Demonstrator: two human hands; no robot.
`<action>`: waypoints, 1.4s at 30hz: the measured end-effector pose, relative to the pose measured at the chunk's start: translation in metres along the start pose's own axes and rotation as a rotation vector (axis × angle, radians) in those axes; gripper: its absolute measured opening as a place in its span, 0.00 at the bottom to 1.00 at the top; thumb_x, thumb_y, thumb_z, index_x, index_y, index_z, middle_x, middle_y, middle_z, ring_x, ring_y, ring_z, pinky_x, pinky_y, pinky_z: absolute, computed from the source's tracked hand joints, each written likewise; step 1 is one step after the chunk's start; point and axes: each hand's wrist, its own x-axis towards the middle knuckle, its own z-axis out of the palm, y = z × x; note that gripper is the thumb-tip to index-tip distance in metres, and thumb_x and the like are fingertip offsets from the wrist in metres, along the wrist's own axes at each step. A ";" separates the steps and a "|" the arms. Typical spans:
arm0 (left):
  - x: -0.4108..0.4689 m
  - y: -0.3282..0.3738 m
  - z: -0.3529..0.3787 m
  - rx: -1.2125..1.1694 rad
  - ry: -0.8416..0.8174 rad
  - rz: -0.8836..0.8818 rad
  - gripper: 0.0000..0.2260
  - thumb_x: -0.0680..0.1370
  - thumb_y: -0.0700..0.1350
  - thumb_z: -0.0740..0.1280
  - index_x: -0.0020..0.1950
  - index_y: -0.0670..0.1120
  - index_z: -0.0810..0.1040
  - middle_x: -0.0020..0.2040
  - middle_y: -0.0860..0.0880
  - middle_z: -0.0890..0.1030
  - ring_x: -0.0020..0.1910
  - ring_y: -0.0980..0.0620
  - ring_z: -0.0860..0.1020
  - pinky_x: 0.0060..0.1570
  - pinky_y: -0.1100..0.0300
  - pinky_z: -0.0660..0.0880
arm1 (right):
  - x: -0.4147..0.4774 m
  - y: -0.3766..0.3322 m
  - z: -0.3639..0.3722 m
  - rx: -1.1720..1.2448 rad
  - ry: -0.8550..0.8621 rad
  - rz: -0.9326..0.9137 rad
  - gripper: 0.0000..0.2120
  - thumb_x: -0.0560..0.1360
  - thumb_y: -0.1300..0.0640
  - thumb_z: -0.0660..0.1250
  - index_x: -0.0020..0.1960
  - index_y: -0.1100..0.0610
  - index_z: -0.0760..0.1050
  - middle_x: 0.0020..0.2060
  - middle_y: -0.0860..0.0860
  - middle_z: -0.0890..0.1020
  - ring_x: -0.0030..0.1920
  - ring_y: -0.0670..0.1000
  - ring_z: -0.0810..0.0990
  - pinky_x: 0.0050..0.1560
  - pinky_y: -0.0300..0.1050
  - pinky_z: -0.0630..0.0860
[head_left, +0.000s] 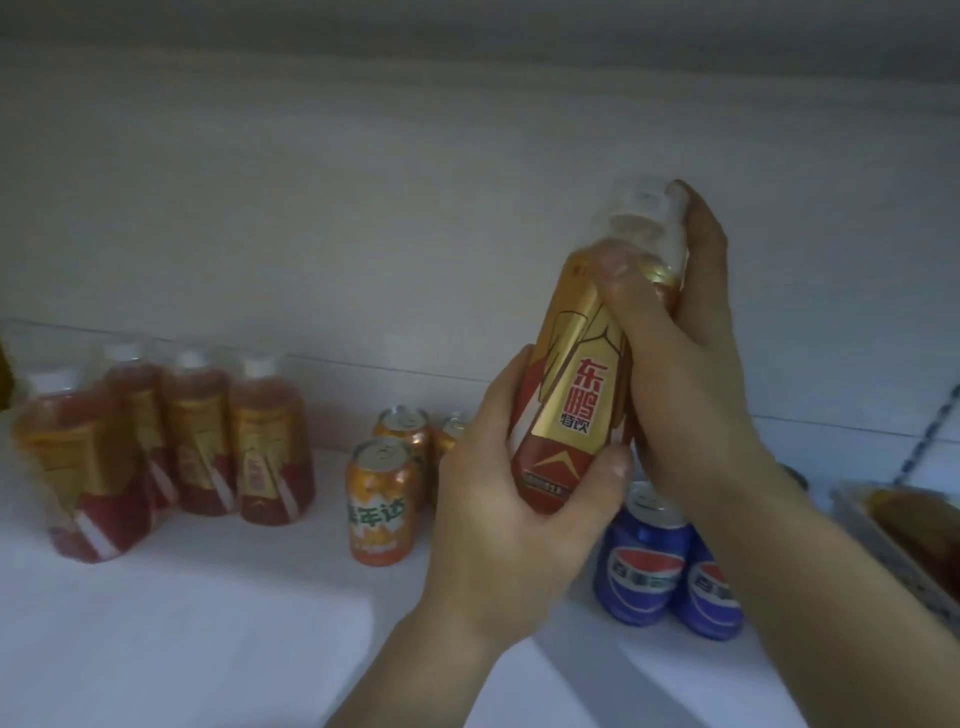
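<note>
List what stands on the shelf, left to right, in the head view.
Bottles → orange cans → blue cans → tray. The held bottle, gripped by the left hand and right hand, overlaps the cans, so it is left out.

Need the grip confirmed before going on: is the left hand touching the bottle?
Touching. Head view shows the left hand curled round the bottle, thumb pressed across its lower end.
</note>
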 end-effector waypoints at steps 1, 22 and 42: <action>-0.001 0.001 0.007 -0.054 -0.048 0.001 0.25 0.77 0.48 0.73 0.73 0.50 0.71 0.59 0.60 0.82 0.58 0.60 0.82 0.52 0.68 0.78 | -0.003 0.001 -0.010 0.009 0.059 0.004 0.27 0.80 0.52 0.69 0.76 0.41 0.63 0.56 0.43 0.82 0.50 0.45 0.86 0.45 0.38 0.82; -0.006 -0.025 0.047 -0.075 0.084 0.092 0.21 0.80 0.48 0.63 0.72 0.60 0.67 0.65 0.56 0.79 0.64 0.52 0.79 0.56 0.59 0.80 | 0.020 0.037 -0.054 0.286 -0.122 0.301 0.31 0.77 0.37 0.62 0.67 0.60 0.77 0.53 0.59 0.85 0.52 0.59 0.85 0.62 0.63 0.80; -0.006 -0.017 0.044 -0.238 0.117 -0.073 0.14 0.82 0.48 0.54 0.64 0.55 0.73 0.54 0.57 0.84 0.54 0.54 0.84 0.43 0.64 0.81 | 0.019 0.048 -0.053 0.121 -0.173 0.335 0.40 0.69 0.28 0.65 0.68 0.58 0.76 0.58 0.60 0.84 0.59 0.62 0.85 0.65 0.67 0.77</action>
